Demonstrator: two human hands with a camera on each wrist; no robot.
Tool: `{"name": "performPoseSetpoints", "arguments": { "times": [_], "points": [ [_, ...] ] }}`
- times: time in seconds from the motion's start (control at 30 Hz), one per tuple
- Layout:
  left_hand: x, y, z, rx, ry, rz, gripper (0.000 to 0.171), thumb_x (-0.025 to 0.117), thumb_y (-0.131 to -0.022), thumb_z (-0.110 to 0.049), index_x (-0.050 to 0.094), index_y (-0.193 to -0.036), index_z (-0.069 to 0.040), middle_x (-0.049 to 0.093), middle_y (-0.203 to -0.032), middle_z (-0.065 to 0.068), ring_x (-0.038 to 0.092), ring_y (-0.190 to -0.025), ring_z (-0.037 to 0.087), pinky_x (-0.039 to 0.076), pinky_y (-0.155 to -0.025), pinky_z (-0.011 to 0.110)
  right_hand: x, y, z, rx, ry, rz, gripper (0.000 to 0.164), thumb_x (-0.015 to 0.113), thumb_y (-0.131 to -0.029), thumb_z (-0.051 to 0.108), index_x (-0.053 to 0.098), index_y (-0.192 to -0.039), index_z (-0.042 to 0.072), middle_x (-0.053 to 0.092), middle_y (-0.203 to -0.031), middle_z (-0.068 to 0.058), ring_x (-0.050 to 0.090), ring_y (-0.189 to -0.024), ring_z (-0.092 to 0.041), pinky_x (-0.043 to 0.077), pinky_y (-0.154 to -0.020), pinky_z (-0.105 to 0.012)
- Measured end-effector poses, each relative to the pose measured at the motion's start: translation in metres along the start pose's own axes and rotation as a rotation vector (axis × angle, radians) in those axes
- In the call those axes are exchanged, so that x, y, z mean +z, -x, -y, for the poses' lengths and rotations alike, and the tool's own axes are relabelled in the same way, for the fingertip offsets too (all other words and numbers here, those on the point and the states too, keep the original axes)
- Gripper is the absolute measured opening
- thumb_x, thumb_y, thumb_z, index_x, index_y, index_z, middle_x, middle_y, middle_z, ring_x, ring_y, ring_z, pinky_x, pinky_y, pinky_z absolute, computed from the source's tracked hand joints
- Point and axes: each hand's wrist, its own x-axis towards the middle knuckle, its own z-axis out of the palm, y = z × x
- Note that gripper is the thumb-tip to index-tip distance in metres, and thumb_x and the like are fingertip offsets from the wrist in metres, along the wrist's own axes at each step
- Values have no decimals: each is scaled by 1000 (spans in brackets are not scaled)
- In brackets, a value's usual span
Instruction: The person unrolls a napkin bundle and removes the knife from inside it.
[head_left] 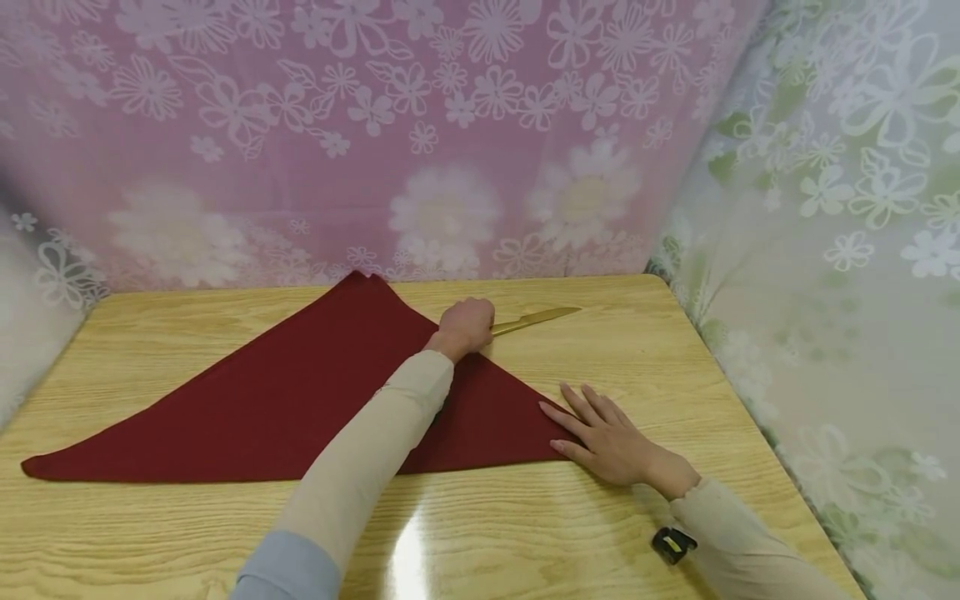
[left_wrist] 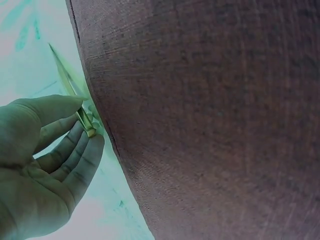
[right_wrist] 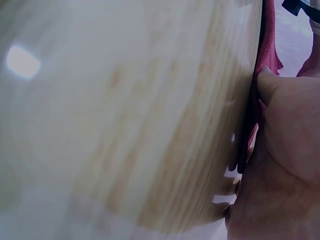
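Note:
A dark red cloth napkin (head_left: pixel 262 392), folded into a large triangle, lies on the table with its peak toward the back. My left hand (head_left: pixel 468 323) reaches over its right slanted edge and pinches a gold table knife (head_left: pixel 543 317) by the handle. The blade points right, beyond the cloth. In the left wrist view, thumb and fingertips meet around the end of the knife (left_wrist: pixel 65 75), close beside the napkin's edge (left_wrist: pixel 215 120). My right hand (head_left: pixel 615 446) rests with spread fingers on the napkin's right corner, covering its tip.
The wood-grain table (head_left: pixel 525 533) ends at the back against a pink flowered curtain (head_left: pixel 337 167). A pale flowered curtain (head_left: pixel 847 333) hangs along the right side. Beside the right sleeve is a small black device (head_left: pixel 672 544).

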Motion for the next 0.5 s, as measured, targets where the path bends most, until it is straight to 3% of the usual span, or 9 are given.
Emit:
{"name": "performPoseSetpoints", "arguments": {
  "times": [0.33, 0.5],
  "points": [
    [3, 1, -2, -7, 32, -29, 20, 56, -94, -8, 64, -76, -11, 58, -67, 1, 50, -57, 15, 39, -52, 27, -2, 1, 0, 21, -22, 34, 55, 40, -102, 40, 30, -152, 19, 12, -157, -18, 8, -140, -46, 15, -106, -63],
    [7, 1, -2, 0, 30, -57, 29, 54, -94, -4, 55, -66, -11, 46, -59, 0, 37, -53, 13, 34, -51, 26, -1, 0, 0, 15, -30, 28, 55, 41, -102, 40, 31, -152, 19, 13, -157, -18, 8, -140, -46, 15, -107, -63]
  ]
}}
